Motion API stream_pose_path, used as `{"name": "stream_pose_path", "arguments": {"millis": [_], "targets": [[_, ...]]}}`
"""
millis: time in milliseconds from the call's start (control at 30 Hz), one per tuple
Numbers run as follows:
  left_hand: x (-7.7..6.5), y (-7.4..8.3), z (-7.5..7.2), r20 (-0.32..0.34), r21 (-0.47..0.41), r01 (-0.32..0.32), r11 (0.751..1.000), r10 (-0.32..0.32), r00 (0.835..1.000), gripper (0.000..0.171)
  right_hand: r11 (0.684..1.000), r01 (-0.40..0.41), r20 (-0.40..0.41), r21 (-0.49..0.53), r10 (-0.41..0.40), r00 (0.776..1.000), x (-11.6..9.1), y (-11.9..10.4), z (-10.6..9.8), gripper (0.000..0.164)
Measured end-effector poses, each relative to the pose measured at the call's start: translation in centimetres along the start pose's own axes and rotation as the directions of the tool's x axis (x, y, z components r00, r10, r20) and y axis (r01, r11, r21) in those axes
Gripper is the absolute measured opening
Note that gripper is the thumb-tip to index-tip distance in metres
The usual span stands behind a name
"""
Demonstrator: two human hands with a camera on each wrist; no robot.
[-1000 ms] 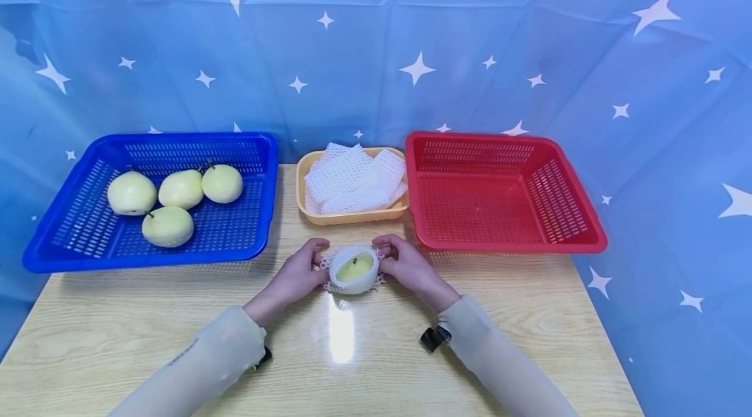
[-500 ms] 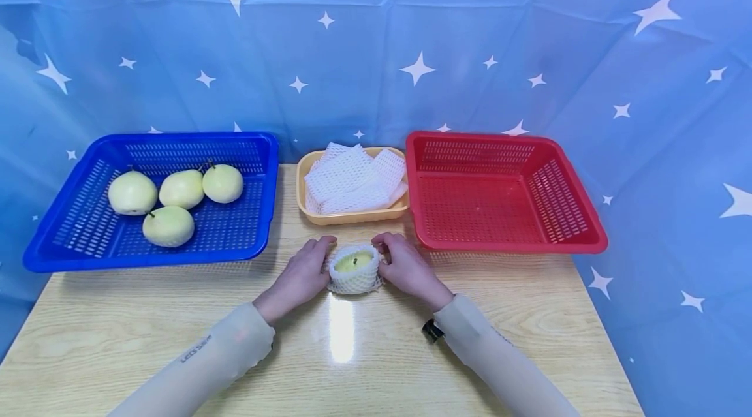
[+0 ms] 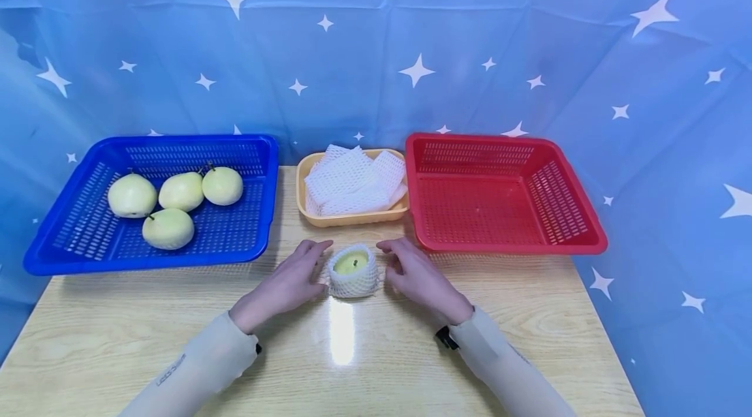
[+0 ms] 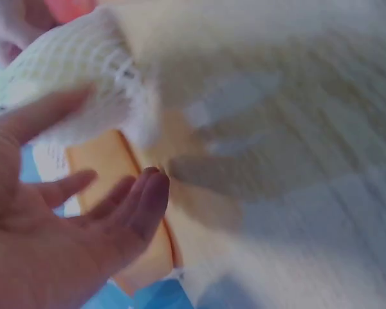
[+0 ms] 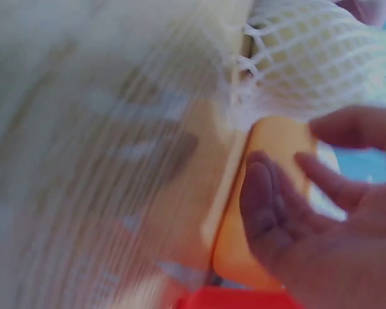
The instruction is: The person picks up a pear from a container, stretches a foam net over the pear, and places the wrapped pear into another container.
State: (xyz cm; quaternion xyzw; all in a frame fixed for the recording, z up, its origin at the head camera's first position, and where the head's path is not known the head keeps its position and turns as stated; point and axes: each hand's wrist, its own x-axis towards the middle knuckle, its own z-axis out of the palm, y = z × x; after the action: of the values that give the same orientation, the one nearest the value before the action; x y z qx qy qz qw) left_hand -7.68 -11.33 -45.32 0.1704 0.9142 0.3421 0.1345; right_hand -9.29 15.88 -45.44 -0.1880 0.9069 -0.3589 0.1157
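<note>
A pale green pear (image 3: 350, 263) stands on the table in a white foam net sleeve (image 3: 354, 284), its top and stem showing through the sleeve's opening. To its left is my left hand (image 3: 288, 284), fingers spread loosely and holding nothing. My right hand (image 3: 422, 278) is on the other side, fingers slightly bent, with a small gap to the netting. In the left wrist view, the thumb overlaps the sleeve (image 4: 83, 55) while the other fingers lie below it. The right wrist view has the sleeve (image 5: 309, 55) just above the relaxed fingers.
Several bare pears (image 3: 168, 228) lie in a blue basket (image 3: 267, 208) at the left. A yellow tray (image 3: 352, 218) behind the wrapped pear holds more foam nets (image 3: 346, 175). To the right stands a red basket (image 3: 478, 208) with nothing in it. A starry blue curtain hangs behind.
Both hands have let go of the foam net and drawn slightly outward. The net's spread lower edge now sits closer around the pear, which has tilted a little.
</note>
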Motion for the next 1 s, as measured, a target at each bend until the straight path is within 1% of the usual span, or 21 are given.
{"name": "stream_pose_path", "arguments": {"millis": [100, 167, 233, 333, 500, 633, 800, 933, 1000], "targets": [[-0.1, 0.1, -0.2, 0.012, -0.063, -0.061, 0.996, 0.062, 0.998, 0.092, 0.995, 0.049, 0.060, 0.084, -0.054, 0.997, -0.5, -0.1, -0.3, 0.060], [-0.1, 0.2, -0.1, 0.008, -0.100, -0.115, 0.988, 0.117, 0.993, 0.095, 0.989, 0.087, 0.094, 0.117, -0.098, 0.991, -0.6, -0.3, -0.4, 0.070], [0.1, 0.4, 0.2, -0.004, -0.126, -0.154, 0.980, 0.155, 0.988, 0.096, 0.984, 0.116, 0.112, 0.133, -0.131, 0.985, -0.5, -0.3, -0.2, 0.079], [0.3, 0.6, 0.6, -0.020, -0.161, -0.158, 0.974, 0.157, 0.987, 0.094, 0.978, 0.156, 0.116, 0.139, -0.172, 0.978, -0.2, -0.1, 0.3, 0.082], [0.7, 0.4, 1.2, -0.018, -0.204, -0.129, 0.971, 0.128, 0.992, 0.092, 0.980, 0.160, 0.124, 0.120, -0.175, 0.977, 0.1, 0.1, 0.9, 0.078], [0.9, 0.3, 1.7, -0.010, -0.199, -0.104, 0.975, 0.104, 0.995, 0.092, 0.982, 0.164, 0.132, 0.088, -0.175, 0.976, 0.2, -0.1, 0.9, 0.077], [1.1, 0.3, 2.1, 0.008, -0.196, -0.082, 0.977, 0.085, 0.996, 0.092, 0.982, 0.166, 0.168, 0.088, -0.179, 0.969, 0.4, -0.1, 1.0, 0.079], [1.3, 0.3, 2.4, 0.003, -0.193, -0.083, 0.978, 0.085, 0.996, 0.089, 0.987, 0.146, 0.194, 0.073, -0.158, 0.968, 0.6, -0.1, 1.0, 0.081], [1.3, 0.3, 2.4, -0.003, -0.203, -0.077, 0.976, 0.078, 0.997, 0.089, 0.989, 0.123, 0.200, 0.083, -0.138, 0.970, 0.6, -0.2, 0.8, 0.082]]}}
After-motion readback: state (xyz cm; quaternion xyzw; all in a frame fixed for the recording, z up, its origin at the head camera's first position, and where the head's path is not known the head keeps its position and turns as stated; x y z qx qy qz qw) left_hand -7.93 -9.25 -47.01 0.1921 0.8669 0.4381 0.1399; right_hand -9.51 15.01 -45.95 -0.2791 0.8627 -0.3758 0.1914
